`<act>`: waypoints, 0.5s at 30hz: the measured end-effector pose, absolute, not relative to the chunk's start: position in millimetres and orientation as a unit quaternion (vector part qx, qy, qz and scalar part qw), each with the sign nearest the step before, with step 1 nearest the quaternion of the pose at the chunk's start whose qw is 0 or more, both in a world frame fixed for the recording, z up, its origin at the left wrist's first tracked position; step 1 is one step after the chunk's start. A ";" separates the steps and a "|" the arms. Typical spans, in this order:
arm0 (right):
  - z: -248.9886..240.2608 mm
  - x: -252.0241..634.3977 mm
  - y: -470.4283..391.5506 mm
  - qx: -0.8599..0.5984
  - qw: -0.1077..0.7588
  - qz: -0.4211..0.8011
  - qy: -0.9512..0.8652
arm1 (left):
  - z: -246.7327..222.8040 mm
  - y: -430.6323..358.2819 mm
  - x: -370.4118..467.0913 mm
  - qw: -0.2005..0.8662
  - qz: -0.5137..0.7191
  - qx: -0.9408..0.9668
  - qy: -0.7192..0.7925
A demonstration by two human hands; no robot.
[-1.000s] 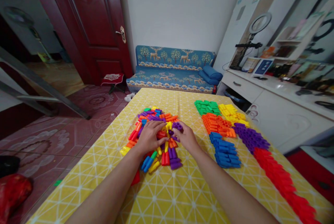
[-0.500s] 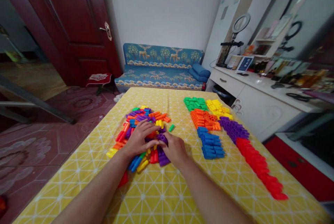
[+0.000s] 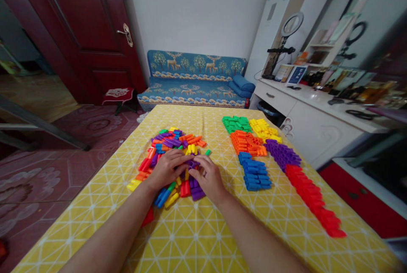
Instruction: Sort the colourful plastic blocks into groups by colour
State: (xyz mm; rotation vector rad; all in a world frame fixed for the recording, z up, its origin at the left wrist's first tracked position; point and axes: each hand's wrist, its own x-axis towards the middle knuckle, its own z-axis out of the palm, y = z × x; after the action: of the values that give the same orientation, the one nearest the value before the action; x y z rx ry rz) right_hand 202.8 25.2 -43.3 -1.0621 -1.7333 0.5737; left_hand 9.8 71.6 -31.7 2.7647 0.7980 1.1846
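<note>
Both hands meet over a mixed pile of colourful plastic tube pieces on the table. My left hand (image 3: 169,167) and my right hand (image 3: 207,176) are closed around a purple tube piece (image 3: 192,164), one from each side. Its round open end faces up; the rest is covered by fingers. Just under my right hand lie more purple pieces (image 3: 197,192), beside red pieces (image 3: 185,189). Blue pieces (image 3: 163,197) and yellow pieces (image 3: 172,200) stick out below my left hand. Orange pieces (image 3: 193,139) lie on the pile's far side.
Sorted groups stand on the right of the yellow tablecloth (image 3: 190,239): green (image 3: 236,124), yellow (image 3: 265,130), orange (image 3: 247,143), blue (image 3: 255,172), purple (image 3: 282,154) and a red row (image 3: 313,201). Beyond are a blue sofa (image 3: 193,88) and a white dresser (image 3: 305,124).
My right hand has shifted up and left, its fingers now reaching over the purple piece to meet my left fingertips. The camera view has shifted slightly.
</note>
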 end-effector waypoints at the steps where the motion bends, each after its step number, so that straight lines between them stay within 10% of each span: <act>1: -43.8 202.3 25.2 -0.433 0.497 0.248 -0.710 | -31.7 71.2 9.9 0.024 0.384 0.886 0.259; 15: -14.1 214.7 13.5 -0.447 0.536 0.415 -0.584 | -26.0 67.9 7.2 0.121 0.372 0.868 0.305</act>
State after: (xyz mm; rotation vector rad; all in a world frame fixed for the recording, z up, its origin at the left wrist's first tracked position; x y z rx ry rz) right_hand 214.7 13.5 -14.1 -1.0639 -1.3908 0.9886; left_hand 7.2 67.9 -26.0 2.5348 0.8915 1.0866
